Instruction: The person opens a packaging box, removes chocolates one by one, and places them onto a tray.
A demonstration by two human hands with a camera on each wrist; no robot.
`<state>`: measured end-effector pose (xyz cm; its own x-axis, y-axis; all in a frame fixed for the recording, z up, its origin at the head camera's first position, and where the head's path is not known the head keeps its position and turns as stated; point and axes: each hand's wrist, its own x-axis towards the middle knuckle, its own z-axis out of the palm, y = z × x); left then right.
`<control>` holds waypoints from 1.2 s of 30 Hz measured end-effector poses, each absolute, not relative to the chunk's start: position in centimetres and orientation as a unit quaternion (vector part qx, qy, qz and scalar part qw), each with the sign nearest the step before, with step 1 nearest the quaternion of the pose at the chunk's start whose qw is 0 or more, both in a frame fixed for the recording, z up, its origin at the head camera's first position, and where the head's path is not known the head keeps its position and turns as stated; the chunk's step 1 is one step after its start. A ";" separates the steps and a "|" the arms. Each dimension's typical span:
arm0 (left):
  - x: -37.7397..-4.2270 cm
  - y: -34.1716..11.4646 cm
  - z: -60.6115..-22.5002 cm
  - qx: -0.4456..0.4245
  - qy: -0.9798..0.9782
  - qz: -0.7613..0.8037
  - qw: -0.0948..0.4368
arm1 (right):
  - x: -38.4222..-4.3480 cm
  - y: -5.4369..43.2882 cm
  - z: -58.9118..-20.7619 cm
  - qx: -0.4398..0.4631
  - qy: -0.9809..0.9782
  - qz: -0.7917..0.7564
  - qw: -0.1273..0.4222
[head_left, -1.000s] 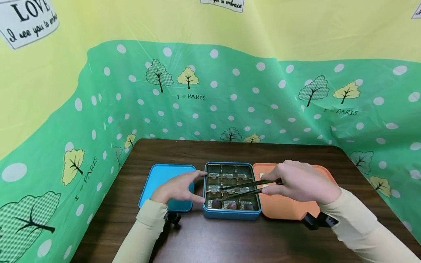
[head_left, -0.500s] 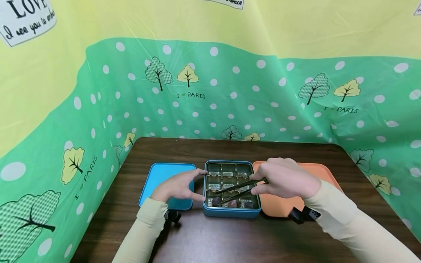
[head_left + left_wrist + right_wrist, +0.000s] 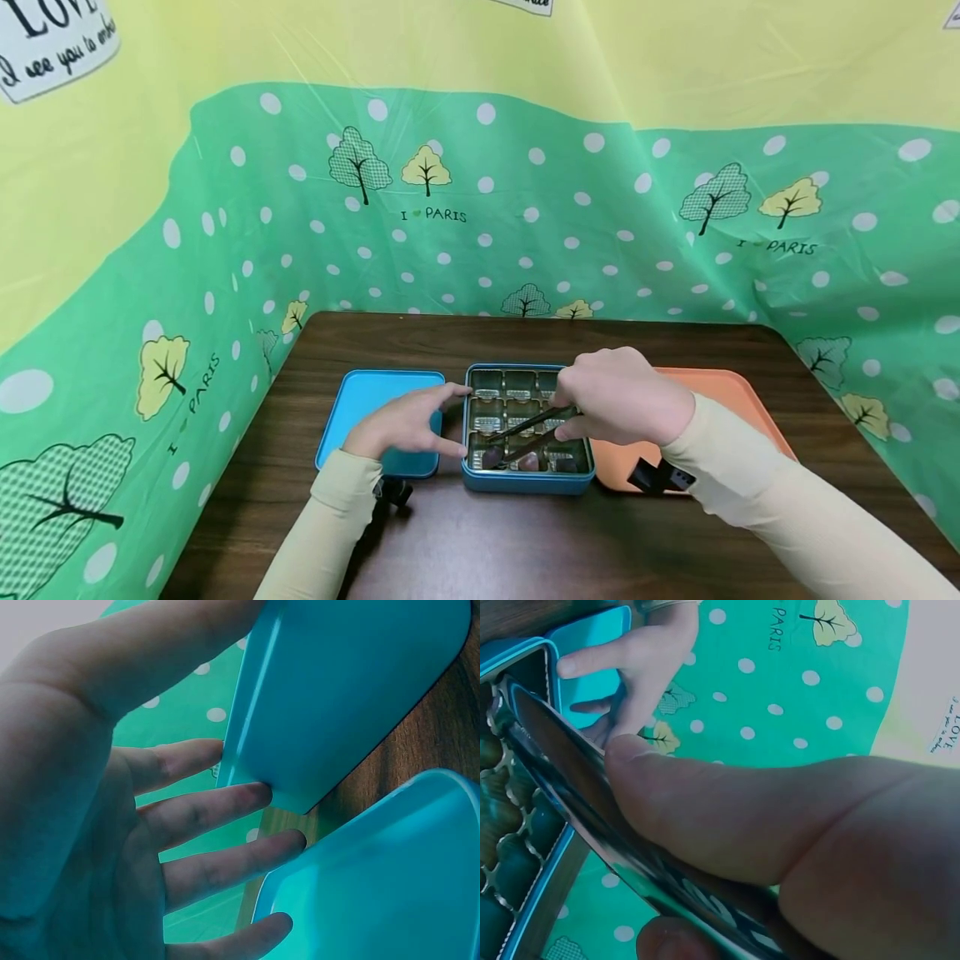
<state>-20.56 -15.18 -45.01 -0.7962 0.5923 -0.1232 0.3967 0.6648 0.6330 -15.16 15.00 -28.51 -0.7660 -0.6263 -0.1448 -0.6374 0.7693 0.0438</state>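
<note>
A blue tin [image 3: 527,484] stands in mid-table, its insert divided into several small compartments. Small dark, rounded pieces sit in the front row: a dark one [image 3: 492,456] at left, a reddish-brown one [image 3: 528,462] in the middle, a dark one [image 3: 562,462] at right. My right hand [image 3: 626,396] grips dark, shiny tongs [image 3: 534,423] over the tin; their tips reach down at the front-left compartment around the left piece. My left hand [image 3: 401,422] has its thumb and fingers spread, thumb and index fingertip at the tin's left side [image 3: 337,697].
A blue lid [image 3: 375,392] lies left of the tin, partly under my left hand. An orange tray [image 3: 712,392] lies to the right, partly hidden by my right hand. Behind the brown table [image 3: 420,337] hangs a green and yellow patterned curtain [image 3: 480,183].
My right hand has moved left and slightly away from me, bringing the tongs further over the tin, with the tips around the front-left piece. My left hand has stayed in place.
</note>
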 end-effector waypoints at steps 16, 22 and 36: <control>-20.6 -15.2 -44.9 0.274 0.898 0.304 0.165 | -15.2 13.3 -29.2 -0.367 0.926 0.089 0.012; -20.5 -15.2 -45.0 0.273 0.898 0.304 0.162 | -15.3 13.3 -29.8 -0.375 0.925 0.068 0.016; -20.5 -15.2 -45.1 0.272 0.899 0.303 0.163 | -14.8 12.9 -30.2 -0.382 0.919 0.089 -0.024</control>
<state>-20.48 -15.18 -45.05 -0.7991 0.5876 -0.1273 0.3904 0.6682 0.6333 -14.83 12.91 -30.21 -0.7065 -0.7074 -0.0238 -0.6988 0.6918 0.1819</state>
